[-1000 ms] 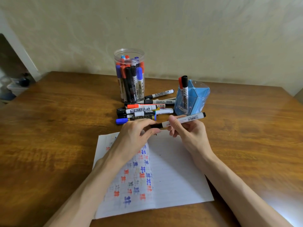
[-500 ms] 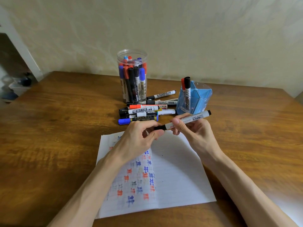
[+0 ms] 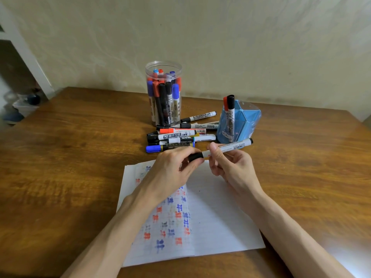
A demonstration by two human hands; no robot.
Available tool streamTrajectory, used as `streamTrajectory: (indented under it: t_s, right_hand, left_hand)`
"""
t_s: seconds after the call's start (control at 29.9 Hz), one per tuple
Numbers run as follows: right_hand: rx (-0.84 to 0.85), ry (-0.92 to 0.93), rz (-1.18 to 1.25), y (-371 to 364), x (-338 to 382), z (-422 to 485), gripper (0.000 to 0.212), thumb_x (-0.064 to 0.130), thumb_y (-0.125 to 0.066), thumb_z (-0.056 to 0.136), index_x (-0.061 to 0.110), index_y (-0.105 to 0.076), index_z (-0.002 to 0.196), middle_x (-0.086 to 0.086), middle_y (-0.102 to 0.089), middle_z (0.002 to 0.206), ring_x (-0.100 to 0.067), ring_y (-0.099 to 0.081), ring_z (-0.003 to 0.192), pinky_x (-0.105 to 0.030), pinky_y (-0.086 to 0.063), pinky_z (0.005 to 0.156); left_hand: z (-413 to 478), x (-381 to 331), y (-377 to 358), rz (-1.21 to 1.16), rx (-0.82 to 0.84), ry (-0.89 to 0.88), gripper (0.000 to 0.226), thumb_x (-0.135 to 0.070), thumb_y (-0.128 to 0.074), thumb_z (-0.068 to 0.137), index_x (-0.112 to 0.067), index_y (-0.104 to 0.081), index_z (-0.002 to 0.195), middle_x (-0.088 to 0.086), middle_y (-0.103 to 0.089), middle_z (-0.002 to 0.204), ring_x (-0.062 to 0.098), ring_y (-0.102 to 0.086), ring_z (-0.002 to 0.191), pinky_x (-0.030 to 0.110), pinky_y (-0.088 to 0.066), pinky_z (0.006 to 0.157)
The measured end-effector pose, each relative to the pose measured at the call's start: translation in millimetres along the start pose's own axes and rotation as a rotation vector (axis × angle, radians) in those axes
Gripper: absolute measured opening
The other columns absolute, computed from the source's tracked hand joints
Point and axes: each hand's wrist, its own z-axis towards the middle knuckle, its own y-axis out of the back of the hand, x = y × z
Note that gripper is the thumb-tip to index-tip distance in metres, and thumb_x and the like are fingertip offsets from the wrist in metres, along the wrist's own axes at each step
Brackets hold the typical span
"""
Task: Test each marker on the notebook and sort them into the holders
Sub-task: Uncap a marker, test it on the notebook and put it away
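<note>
Marker point(image 3: 230, 147): held level over the far edge of the notebook point(image 3: 220, 217), just in front of the blue holder point(image 3: 248, 125). Clamped at both ends: black cap point(image 3: 195, 156) pinched in the left hand point(image 3: 172, 167), white barrel gripped in the right hand point(image 3: 232, 167). Read as cap removal ahead of a test stroke; re-capping cannot be ruled out. Pull straight along the barrel axis, never sideways. Retain the cap in the left hand for refitting. Lay the stroke on the bare right half of the notebook, away from the red, blue and black marks on the left half.

Surroundings, by size: wooden table point(image 3: 60, 177); clear jar point(image 3: 163, 93) at the rear, packed with upright markers; blue holder, carrying one red-capped and one black-capped marker; loose markers point(image 3: 176, 137) heaped between jar and notebook. Mind the barrel's rear end, near the holder wall, and the knuckles, just beside the heap.
</note>
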Motion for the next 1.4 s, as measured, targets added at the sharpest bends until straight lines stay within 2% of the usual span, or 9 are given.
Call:
streamTrajectory:
  t_s: [0.17,0.37,0.57,0.7,0.77,0.87,0.97,1.1,1.4]
  right_hand:
    - [-0.019,0.032,-0.058,2,0,1,0.038,0.034,-0.073,0.096,-0.002,-0.074,0.085,-0.011,-0.066,0.068,-0.018,-0.057,0.059,-0.03,-0.047,0.058]
    - [0.009,0.129,-0.113,3,6,-2,0.03,0.029,-0.068,0.101,0.005,-0.071,0.083,-0.008,-0.065,0.069,-0.015,-0.055,0.061,-0.024,-0.047,0.058]
    - [-0.005,0.182,-0.137,3,10,-3,0.024,0.029,-0.068,0.101,0.012,-0.071,0.085,-0.005,-0.065,0.068,-0.018,-0.057,0.064,-0.025,-0.048,0.062]
    - [-0.209,0.171,-0.033,46,17,9,0.048,0.046,-0.073,0.096,0.0,-0.066,0.084,-0.004,-0.056,0.07,-0.017,-0.047,0.068,-0.036,-0.038,0.071]
    - [-0.155,0.132,-0.091,43,12,8,0.039,0.04,-0.07,0.1,0.003,-0.069,0.087,-0.007,-0.059,0.073,-0.018,-0.05,0.067,-0.033,-0.042,0.066]
    - [-0.011,0.129,-0.254,16,3,6,0.021,0.027,-0.07,0.101,0.007,-0.073,0.098,-0.009,-0.071,0.075,-0.017,-0.061,0.065,-0.026,-0.051,0.06]
    - [0.01,0.148,-0.351,7,-3,10,0.018,0.026,-0.07,0.101,0.009,-0.074,0.095,-0.007,-0.076,0.075,-0.018,-0.07,0.063,-0.025,-0.056,0.06]
    - [-0.051,0.144,-0.472,6,-10,14,0.02,0.029,-0.07,0.101,0.012,-0.073,0.089,-0.001,-0.076,0.072,-0.016,-0.072,0.062,-0.027,-0.059,0.06]
    - [-0.088,0.127,-0.553,5,-14,15,0.017,0.031,-0.07,0.1,0.017,-0.072,0.091,0.002,-0.075,0.071,-0.012,-0.071,0.063,-0.03,-0.061,0.062]
  left_hand:
    - [-1,0,-1,-0.005,0.038,0.016,0.03,-0.041,-0.057,0.101,-0.017,-0.071,0.112,-0.009,-0.071,0.096,0.007,-0.066,0.087,0.034,-0.054,0.074]
    - [1,0,1,-0.138,0.094,0.108,0.022,-0.037,-0.054,0.106,-0.023,-0.072,0.103,-0.002,-0.071,0.084,0.02,-0.066,0.079,0.047,-0.05,0.072]
    - [4,-4,8,-0.23,0.135,0.14,0.024,-0.035,-0.054,0.106,-0.024,-0.074,0.097,-0.005,-0.071,0.084,0.017,-0.065,0.079,0.047,-0.05,0.071]
    - [1,30,42,-0.302,-0.007,0.244,0.027,-0.031,-0.05,0.108,-0.018,-0.07,0.095,-0.015,-0.058,0.063,0.001,-0.051,0.057,0.024,-0.039,0.054]
    - [2,26,40,-0.238,0.014,0.232,0.022,-0.028,-0.054,0.106,-0.018,-0.072,0.1,-0.024,-0.067,0.075,-0.005,-0.062,0.072,0.014,-0.044,0.062]
    - [6,14,16,-0.174,0.072,0.205,0.021,-0.038,-0.055,0.104,-0.026,-0.072,0.106,-0.017,-0.072,0.095,0.009,-0.068,0.094,0.034,-0.054,0.079]
    - [1,21,13,-0.098,0.072,0.211,0.021,-0.044,-0.054,0.104,-0.031,-0.07,0.108,-0.014,-0.072,0.096,0.014,-0.068,0.089,0.046,-0.055,0.079]
    - [-1,23,16,-0.019,0.092,0.213,0.019,-0.042,-0.056,0.103,-0.031,-0.07,0.11,-0.018,-0.072,0.095,0.003,-0.066,0.094,0.038,-0.056,0.081]
    - [-1,24,16,0.051,0.099,0.227,0.02,-0.046,-0.056,0.102,-0.032,-0.07,0.106,-0.019,-0.068,0.086,0.001,-0.063,0.084,0.032,-0.054,0.071]
